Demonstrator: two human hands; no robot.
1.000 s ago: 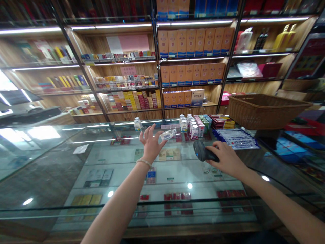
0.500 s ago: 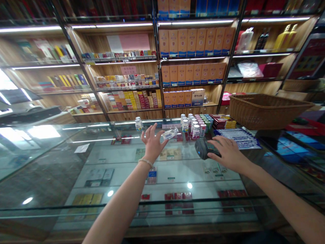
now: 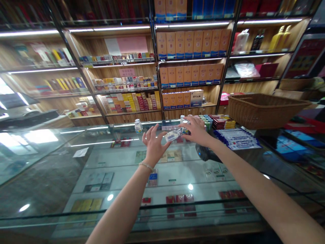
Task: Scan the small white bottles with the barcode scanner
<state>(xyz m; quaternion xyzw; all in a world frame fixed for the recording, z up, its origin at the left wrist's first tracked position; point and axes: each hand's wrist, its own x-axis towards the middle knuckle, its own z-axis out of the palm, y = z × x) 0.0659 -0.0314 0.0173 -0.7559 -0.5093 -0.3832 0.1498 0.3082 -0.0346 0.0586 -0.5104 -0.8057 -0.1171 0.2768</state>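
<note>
Left hand pinches a tilted bottle, not yet down, an upright bottle beyond; right hand curls alongside, contact unclear.

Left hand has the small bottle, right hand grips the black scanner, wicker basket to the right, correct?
No: in the head view, the right hand is at the small bottle, not gripping the black scanner. The left hand has the bottle; the wicker basket is to the right.
</note>
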